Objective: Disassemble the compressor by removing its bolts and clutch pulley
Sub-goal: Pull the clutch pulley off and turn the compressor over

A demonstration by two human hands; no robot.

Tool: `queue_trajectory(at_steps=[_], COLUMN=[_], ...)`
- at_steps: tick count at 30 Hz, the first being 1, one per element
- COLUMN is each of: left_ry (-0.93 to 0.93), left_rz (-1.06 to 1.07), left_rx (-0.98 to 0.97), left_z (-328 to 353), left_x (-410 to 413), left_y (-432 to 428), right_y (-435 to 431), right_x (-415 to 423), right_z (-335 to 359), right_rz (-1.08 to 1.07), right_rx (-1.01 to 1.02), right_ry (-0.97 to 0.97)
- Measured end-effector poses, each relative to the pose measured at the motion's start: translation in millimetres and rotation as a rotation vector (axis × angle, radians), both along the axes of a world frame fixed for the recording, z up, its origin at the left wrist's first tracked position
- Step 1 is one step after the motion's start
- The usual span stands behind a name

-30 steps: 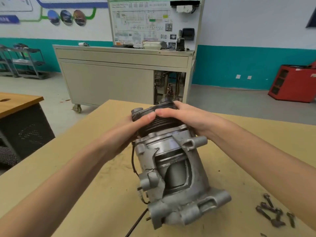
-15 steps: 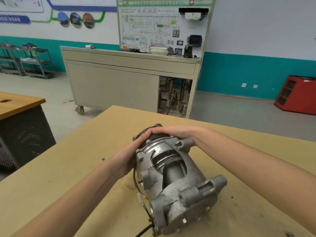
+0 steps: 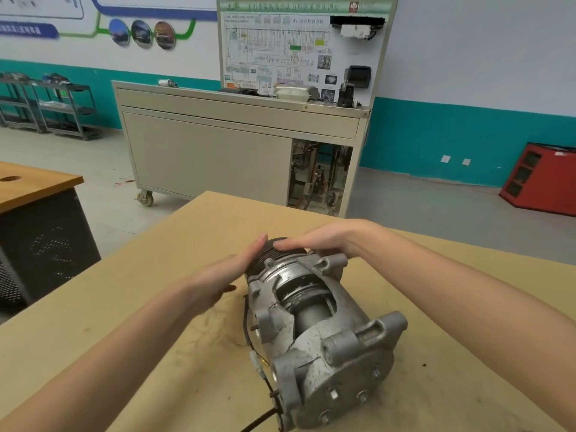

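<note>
1. Head view, the look of the thing: the compressor point(image 3: 327, 347) is a grey cast-metal cylinder, dull and scuffed, with mounting lugs along its body and a cut-out in its side through which inner rings and a shaft show. Its near end is a plate with several bolts point(image 3: 363, 395) standing in it. Its far end carries the black pulley point(image 3: 274, 255), ribbed with fine grooves. A thin black wire point(image 3: 247, 322) runs down its left side to a small white plug point(image 3: 257, 363).

2. Head view, where it lies: the compressor lies on its side on the tan wooden table point(image 3: 124, 307), plate end toward the person and pulley end pointing away. Both hands are at the far end, with the pulley between them.

3. Head view, the hands: the left hand point(image 3: 227, 275) has its fingers straight and together, laid flat against the left side of the pulley. The right hand point(image 3: 333, 240) reaches across the top, fingers straight, resting on the pulley's upper edge. Neither hand curls round anything. The fingertips of the two hands nearly meet above the pulley.

4. Head view, around: behind the table stand a beige wheeled cabinet point(image 3: 202, 151) with a diagram board point(image 3: 280, 51), a red box point(image 3: 542, 179) on the floor and a second desk point(image 3: 28, 185).
</note>
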State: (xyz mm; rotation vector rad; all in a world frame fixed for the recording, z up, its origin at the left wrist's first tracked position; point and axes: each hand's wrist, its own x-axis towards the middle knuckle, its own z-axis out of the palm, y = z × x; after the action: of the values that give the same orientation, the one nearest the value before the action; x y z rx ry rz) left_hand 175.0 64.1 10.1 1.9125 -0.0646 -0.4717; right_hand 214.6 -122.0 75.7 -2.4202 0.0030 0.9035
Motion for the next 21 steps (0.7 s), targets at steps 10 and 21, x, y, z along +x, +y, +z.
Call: queue_trajectory(at_steps=[10, 21], left_ry=[-0.498, -0.435], left_rz=[-0.142, -0.171], left_rx=[0.286, 0.58], left_z=[29, 36], left_x=[13, 31], left_y=[-14, -35], right_y=[-9, 24], right_x=[-161, -154], right_z=[18, -20], right_rz=[0.243, 0.212], right_rx=[-0.186, -0.232], right_ry=[-1.052, -1.325])
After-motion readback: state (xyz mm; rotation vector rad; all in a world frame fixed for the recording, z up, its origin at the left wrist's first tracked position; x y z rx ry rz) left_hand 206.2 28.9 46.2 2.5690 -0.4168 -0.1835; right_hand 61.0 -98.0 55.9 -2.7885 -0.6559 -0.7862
